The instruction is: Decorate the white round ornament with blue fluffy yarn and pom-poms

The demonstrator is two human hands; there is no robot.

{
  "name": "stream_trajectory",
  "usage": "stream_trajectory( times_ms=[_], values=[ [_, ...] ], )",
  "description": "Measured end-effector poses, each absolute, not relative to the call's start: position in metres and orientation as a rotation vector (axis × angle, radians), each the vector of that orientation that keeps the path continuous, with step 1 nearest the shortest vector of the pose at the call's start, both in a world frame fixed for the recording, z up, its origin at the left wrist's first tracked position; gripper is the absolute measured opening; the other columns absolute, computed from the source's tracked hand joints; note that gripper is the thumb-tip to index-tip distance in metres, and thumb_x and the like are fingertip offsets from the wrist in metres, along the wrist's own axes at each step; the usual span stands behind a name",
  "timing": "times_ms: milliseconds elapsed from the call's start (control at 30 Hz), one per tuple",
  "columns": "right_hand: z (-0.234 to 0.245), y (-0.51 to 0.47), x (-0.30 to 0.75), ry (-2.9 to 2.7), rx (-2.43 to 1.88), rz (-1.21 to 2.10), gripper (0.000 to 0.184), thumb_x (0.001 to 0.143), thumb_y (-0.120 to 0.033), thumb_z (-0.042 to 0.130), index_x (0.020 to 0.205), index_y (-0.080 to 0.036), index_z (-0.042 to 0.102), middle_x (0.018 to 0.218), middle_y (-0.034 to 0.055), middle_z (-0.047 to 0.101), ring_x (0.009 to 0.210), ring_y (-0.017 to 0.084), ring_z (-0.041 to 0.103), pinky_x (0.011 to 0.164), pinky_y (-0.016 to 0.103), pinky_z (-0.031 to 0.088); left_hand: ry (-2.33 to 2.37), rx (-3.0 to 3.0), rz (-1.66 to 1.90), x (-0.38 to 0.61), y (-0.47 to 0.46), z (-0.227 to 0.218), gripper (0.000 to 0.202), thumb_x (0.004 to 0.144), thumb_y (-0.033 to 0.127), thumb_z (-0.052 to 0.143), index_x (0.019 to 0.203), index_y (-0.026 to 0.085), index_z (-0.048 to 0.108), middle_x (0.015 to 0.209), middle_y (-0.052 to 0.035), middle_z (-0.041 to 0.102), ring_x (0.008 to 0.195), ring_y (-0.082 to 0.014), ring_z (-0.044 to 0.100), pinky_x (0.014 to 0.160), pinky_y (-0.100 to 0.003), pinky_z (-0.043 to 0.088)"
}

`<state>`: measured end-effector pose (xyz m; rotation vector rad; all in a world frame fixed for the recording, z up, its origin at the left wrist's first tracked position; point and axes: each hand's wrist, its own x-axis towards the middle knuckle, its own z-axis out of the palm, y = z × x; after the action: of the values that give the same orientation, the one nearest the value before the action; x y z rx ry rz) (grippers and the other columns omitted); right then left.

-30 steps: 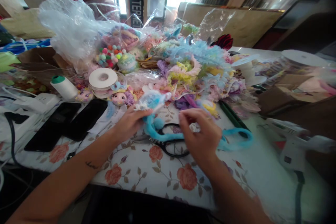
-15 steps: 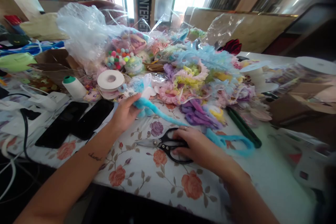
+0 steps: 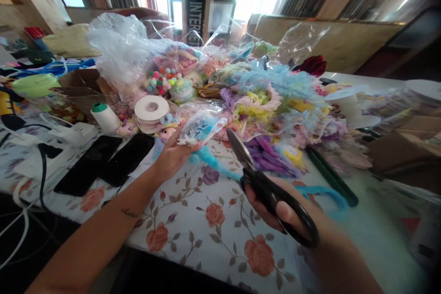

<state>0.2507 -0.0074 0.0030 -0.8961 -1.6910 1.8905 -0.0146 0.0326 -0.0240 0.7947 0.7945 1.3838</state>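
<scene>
My left hand (image 3: pixel 174 154) holds a fluffy blue and white ornament (image 3: pixel 200 128) just above the table, and a long blue chenille stem (image 3: pixel 220 167) trails from it to the right across the floral tablecloth (image 3: pixel 206 220). My right hand (image 3: pixel 285 211) grips black-handled scissors (image 3: pixel 267 183) with its fingers through the loops. The blades point up and left toward the blue stem, close to it. I cannot tell whether the blades touch the stem.
A heap of pastel lace trims and ruffles (image 3: pixel 265 101) fills the table's middle and back, with plastic bags (image 3: pixel 120 50) behind. A white ribbon spool (image 3: pixel 151 108), a thread cone (image 3: pixel 105 117), two black phones (image 3: pixel 106 163) and a power strip (image 3: pixel 74 134) lie at left.
My right hand picked the scissors up off the table and raised them toward the blue stem. My left hand stayed near the ribbon spool holding the ornament.
</scene>
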Motion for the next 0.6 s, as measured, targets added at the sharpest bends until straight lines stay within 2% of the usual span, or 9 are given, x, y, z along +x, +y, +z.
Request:
stream_trajectory(
  times_ms=[67, 200, 367, 600],
  values=[
    [-0.002, -0.009, 0.247, -1.781, -0.86, 1.915, 0.061, 0.073, -0.078, 0.061, 0.089, -0.019, 0.056, 0.061, -0.0037, 0.045, 0.045, 0.007, 0.036, 0.043, 0.022, 0.031, 0.734, 0.849, 1.417, -0.013, 0.03, -0.021, 0.044, 0.06, 0.016, 0.083, 0.101, 0.027, 0.071, 0.078, 0.0024, 0.068, 0.091, -0.019, 0.067, 0.08, -0.027, 0.052],
    [-0.004, -0.01, 0.243, -1.896, -0.95, 1.939, 0.066, 0.071, -0.083, 0.056, 0.087, -0.019, 0.055, 0.054, -0.0044, 0.045, 0.046, 0.011, 0.042, 0.046, 0.024, 0.04, 0.697, 0.899, 1.417, -0.013, 0.029, -0.019, 0.042, 0.062, 0.019, 0.082, 0.102, 0.027, 0.071, 0.082, 0.0014, 0.069, 0.094, -0.0201, 0.067, 0.085, -0.03, 0.051],
    [0.002, -0.011, 0.242, -1.927, -0.966, 1.87, 0.066, 0.074, -0.085, 0.049, 0.079, -0.019, 0.052, 0.051, -0.0048, 0.043, 0.043, 0.009, 0.037, 0.045, 0.024, 0.035, 0.698, 0.928, 1.437, -0.014, 0.028, -0.019, 0.051, 0.064, 0.02, 0.082, 0.113, 0.025, 0.068, 0.088, -0.0009, 0.071, 0.098, -0.0236, 0.067, 0.085, -0.033, 0.052],
    [0.007, -0.009, 0.242, -1.884, -0.976, 1.932, 0.064, 0.071, -0.083, 0.056, 0.075, -0.02, 0.048, 0.055, -0.0066, 0.036, 0.041, 0.006, 0.032, 0.043, 0.023, 0.027, 0.701, 0.908, 1.454, -0.012, 0.028, -0.015, 0.058, 0.062, 0.02, 0.084, 0.116, 0.026, 0.067, 0.092, -0.0014, 0.072, 0.1, -0.0244, 0.067, 0.085, -0.033, 0.053]
  ],
)
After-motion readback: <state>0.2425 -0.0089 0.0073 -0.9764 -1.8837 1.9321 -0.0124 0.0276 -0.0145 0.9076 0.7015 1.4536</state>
